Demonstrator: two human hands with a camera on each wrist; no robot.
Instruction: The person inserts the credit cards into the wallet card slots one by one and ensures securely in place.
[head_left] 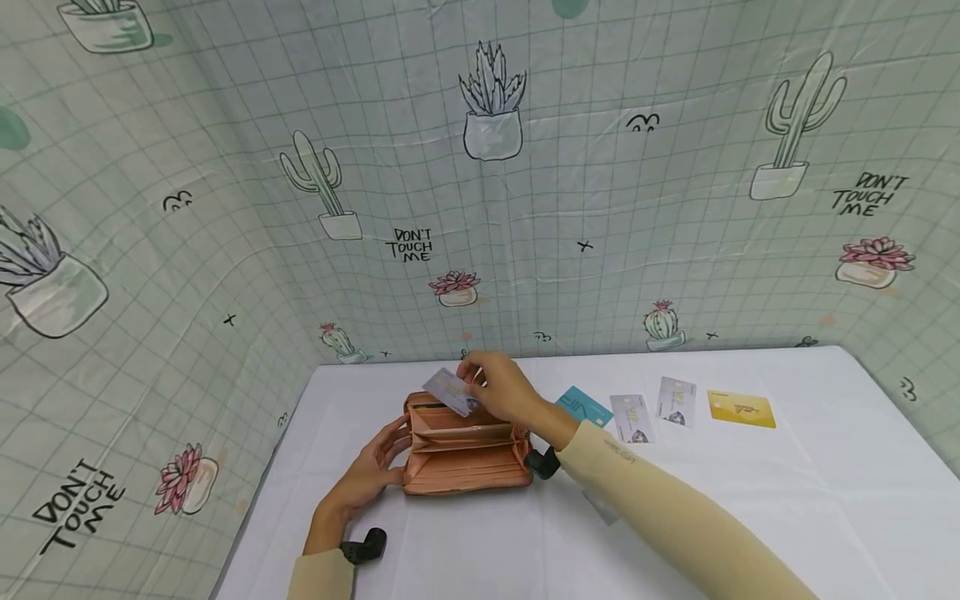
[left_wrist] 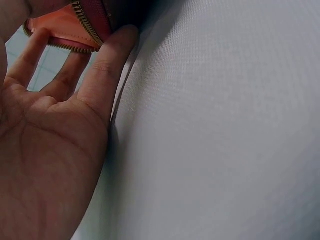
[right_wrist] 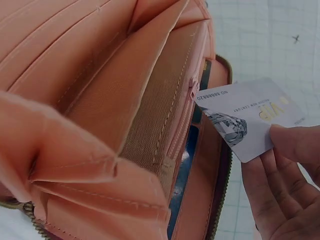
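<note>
A peach zip-around wallet (head_left: 468, 477) lies spread open on the white table, its inner pockets and card slots showing. My left hand (head_left: 367, 471) holds the wallet's left end, thumb toward the front and fingers spread along the side. In the left wrist view, those fingers (left_wrist: 100, 75) reach the brass-coloured zip edge. Above the back part of the wallet, my right hand (head_left: 510, 393) pinches a silver VIP card (right_wrist: 250, 110) between thumb and fingers. One corner of that card overlaps the wallet's inner zip pocket in the right wrist view. A blue card (right_wrist: 184, 172) sits in a slot behind this pocket.
Right of the wallet lie a teal card (head_left: 583, 407), two silver cards, one nearer (head_left: 632, 418) and one farther (head_left: 677, 402), and a yellow card (head_left: 741, 409). Another card (head_left: 602, 507) is partly hidden by my right forearm. A cactus-print cloth (head_left: 570, 192) rises behind the table.
</note>
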